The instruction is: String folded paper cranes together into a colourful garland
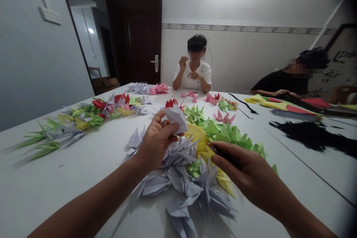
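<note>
My left hand (pixel 157 137) is closed around a pale folded paper piece (pixel 176 119), pinched between thumb and fingers above the middle of the table. On the right, my right hand (pixel 242 167) has its thumb and fingers closed around a slim dark object (pixel 223 152), mostly hidden by the hand; I cannot make out its kind. Beneath both hands lies a heap of pale lavender paper cranes (pixel 181 178). Yellow folded paper (pixel 196 135) shows between my hands, and a row of green paper cranes (pixel 231 132) runs beyond my right hand.
More coloured paper cranes (pixel 80 119) spread over the left of the white table (pixel 92 189). Black strands (pixel 315 137) and coloured paper sheets (pixel 284 106) lie at the right. One person (pixel 192 76) sits opposite, another person (pixel 281 81) at the far right.
</note>
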Tool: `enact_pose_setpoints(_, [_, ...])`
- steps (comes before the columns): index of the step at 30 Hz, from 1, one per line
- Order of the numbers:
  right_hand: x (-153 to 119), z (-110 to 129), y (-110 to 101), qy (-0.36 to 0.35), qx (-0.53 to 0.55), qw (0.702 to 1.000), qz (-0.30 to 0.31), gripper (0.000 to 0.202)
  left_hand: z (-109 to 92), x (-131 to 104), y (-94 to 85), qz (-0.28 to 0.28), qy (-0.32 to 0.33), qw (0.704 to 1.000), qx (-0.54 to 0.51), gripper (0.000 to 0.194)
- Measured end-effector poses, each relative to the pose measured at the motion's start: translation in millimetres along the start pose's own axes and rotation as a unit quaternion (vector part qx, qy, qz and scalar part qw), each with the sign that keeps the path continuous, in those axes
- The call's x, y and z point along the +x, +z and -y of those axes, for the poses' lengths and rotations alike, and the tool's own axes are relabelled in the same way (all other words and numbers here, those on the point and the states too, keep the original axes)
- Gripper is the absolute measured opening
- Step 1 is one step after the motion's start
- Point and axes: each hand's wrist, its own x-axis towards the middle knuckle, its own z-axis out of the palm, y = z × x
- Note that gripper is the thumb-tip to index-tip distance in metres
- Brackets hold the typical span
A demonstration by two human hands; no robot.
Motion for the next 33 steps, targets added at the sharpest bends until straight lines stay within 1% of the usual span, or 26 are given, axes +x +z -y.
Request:
enact_pose_setpoints(4, [0.6,-3.2,-3.6,0.014,0.002,1.000,-0.006,0.025,-9.0,7.2,-5.8,-0.007,0.013,1.000,0.027,0.022])
enact_pose_setpoints(8, [2.0,-4.0,-3.9,0.018,0.003,1.000,-0.002,0.027,-15.2,14.6,-12.2,-0.026,0.018,0.999,0.026,0.023])
enact_pose_setpoints(12, [3.4,-4.6,-2.5,0.018,0.004,1.000,0.006,0.026,-20.1,26.5,-24.4,-0.033,0.034,0.996,0.071,0.025])
enact_pose_setpoints(16, [4.5,-6.6,-0.1,0.025,0.003,1.000,0.013,0.027,-21.9,37.3,-35.5,-0.049,0.059,0.993,0.090,0.021])
enact_pose_setpoints(19, [4.5,-7.3,1.0,0.023,0.000,0.999,0.023,0.025,-20.6,38.9,-36.7,-0.033,0.061,0.992,0.102,0.017])
enact_pose_setpoints(22, [4.3,-6.8,2.0,0.012,-0.004,1.000,0.024,0.024,-17.8,34.4,-32.6,-0.007,0.048,0.992,0.113,0.018])
enact_pose_setpoints(24, [4.4,-6.5,3.8,0.009,0.002,1.000,0.011,0.023,-16.5,28.5,-28.2,0.012,0.042,0.991,0.130,0.020])
enact_pose_setpoints(25, [4.5,-6.4,5.2,0.015,0.010,1.000,-0.001,0.024,-16.3,24.5,-25.6,0.026,0.050,0.988,0.144,0.020])
enact_pose_setpoints(27, [4.7,-6.3,8.9,0.040,0.042,0.998,-0.035,0.027,-17.1,14.9,-20.0,0.070,0.093,0.973,0.199,0.016])
enact_pose_setpoints(30, [5.3,-5.3,15.9,0.088,0.150,0.982,-0.071,0.034,-19.7,-1.9,-11.4,0.135,0.175,0.923,0.315,0.006])
enact_pose_setpoints(31, [5.5,-4.4,18.0,0.102,0.200,0.972,-0.072,0.036,-20.2,-7.2,-8.8,0.152,0.190,0.905,0.349,0.005])
enact_pose_setpoints(33, [6.1,-1.7,20.9,0.132,0.312,0.939,-0.065,0.040,-19.6,-16.1,-4.8,0.180,0.205,0.876,0.397,0.005])
